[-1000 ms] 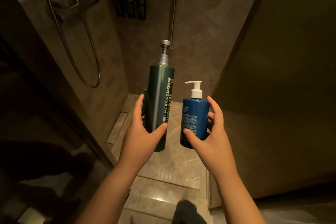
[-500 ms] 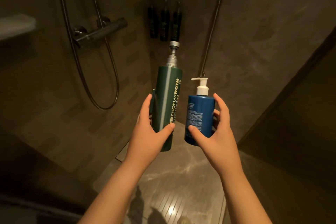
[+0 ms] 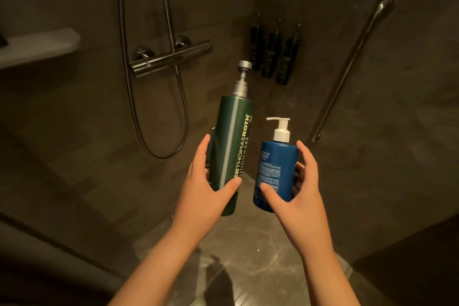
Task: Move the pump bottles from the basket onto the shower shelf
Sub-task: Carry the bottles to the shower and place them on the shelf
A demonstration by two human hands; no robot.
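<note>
Both hands were up in the middle of the shower stall, a bottle in each. The left hand [image 3: 206,189] gripped the tall green pump bottle [image 3: 232,141] round its lower half, thumb across the front and fingers wrapped behind. The bottle leaned a touch to the right, its silver pump head raised. A narrow green edge showed behind it by the fingers; what that was could not be told.

The right hand [image 3: 298,194] grasped the shorter blue pump bottle [image 3: 275,169] the same way, thumb on the front label and fingers curled round the back, with the white spout pointing left. The two bottles hung just beside each other, not touching, in the air above the marbled floor [image 3: 263,251].

And the shower shelf [image 3: 37,45]? Away at the upper left, a pale ledge on the left wall, well apart from both bottles. A small dark thing [image 3: 2,40] sat at its far edge, cut off by the frame and too little to identify.

Between shelf and green bottle, on that same wall, stood the chrome mixer bar [image 3: 171,58]. The riser rail [image 3: 165,0] ran up from it and the hose [image 3: 178,112] hung below in a long loop.

Past the corner, just behind the green bottle's pump, three dark bottles [image 3: 273,52] hung in a row on the adjoining wall. Further right a slanted grab bar [image 3: 352,62] ran down that wall. A shadow [image 3: 218,278] lay on the floor between the forearms.
</note>
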